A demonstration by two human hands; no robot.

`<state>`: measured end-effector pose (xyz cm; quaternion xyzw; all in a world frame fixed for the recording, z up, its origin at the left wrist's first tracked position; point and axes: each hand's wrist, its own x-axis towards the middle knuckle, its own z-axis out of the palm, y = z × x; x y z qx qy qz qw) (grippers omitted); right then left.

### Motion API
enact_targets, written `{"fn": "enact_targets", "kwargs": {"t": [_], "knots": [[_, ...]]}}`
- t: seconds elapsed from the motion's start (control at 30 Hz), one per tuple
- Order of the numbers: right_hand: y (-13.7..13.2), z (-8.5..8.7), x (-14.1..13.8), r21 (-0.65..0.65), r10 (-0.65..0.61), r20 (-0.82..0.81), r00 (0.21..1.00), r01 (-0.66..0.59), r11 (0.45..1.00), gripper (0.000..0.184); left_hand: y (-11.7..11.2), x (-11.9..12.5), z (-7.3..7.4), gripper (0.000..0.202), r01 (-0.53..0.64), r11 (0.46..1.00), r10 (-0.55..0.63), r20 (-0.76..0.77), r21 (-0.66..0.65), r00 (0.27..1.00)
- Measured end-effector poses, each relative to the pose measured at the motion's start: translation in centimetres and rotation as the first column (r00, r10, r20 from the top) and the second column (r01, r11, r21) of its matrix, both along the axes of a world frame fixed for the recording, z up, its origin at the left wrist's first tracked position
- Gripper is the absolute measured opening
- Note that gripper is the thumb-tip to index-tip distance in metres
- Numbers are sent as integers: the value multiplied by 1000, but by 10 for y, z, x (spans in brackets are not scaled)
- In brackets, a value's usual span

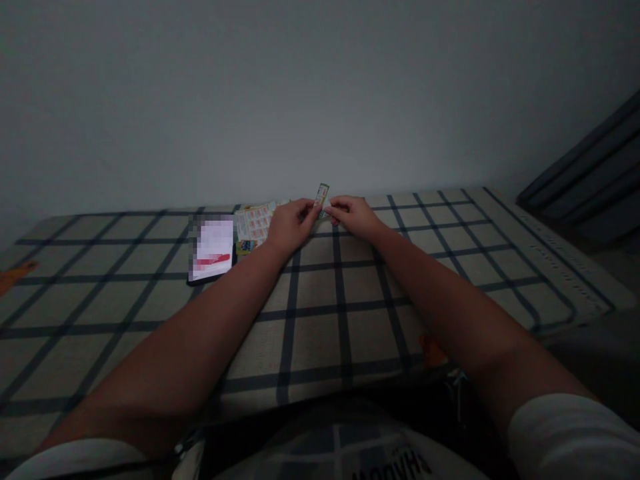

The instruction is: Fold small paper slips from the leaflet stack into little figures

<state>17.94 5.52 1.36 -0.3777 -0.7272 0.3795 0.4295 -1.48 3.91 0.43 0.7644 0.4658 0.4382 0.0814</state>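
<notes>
Between thumb and fingers, my left hand (295, 223) pinches a narrow printed paper strip (323, 194), white with green ends and some orange print. The strip stands tilted above the far part of the table. My right hand (353, 215) is closed at the strip's lower right edge, its thumb and fingertips pinched there. Whether it grips the strip itself or a small piece beside it is too small to tell. Left of my left hand lie printed sheets (254, 223) with rows of orange and white boxes, partly hidden by that hand and forearm.
A tablet or phone with a lit screen (215, 247) lies left of the sheets. The checked tablecloth (320, 287) covers the table, which meets a plain wall (320, 100). Orange patches (433, 350) show near the front edge. Dark folded fabric (590, 157) hangs at the right.
</notes>
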Motion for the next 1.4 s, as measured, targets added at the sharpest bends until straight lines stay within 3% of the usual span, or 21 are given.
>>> {"fn": "enact_targets", "kwargs": {"t": [0.23,0.67,0.97,1.17,1.4], "knots": [[5,1,-2,-1,-46,16,999,46,999,13,-1,0,2,43,-59,998,60,-86,18,994],[8,6,-3,47,-50,-1,999,50,998,12,-1,1,3,40,-79,995,83,-64,64,995],[6,1,-7,-54,-85,-83,993,80,995,15,-3,2,3,38,-74,996,77,-63,53,995],[11,-1,-4,-124,-57,-173,983,35,992,21,3,3,0,29,-3,998,-8,156,69,988],[12,-1,1,-248,-73,-322,944,-10,969,10,11,9,-5,31,101,995,-104,392,28,914]]}}
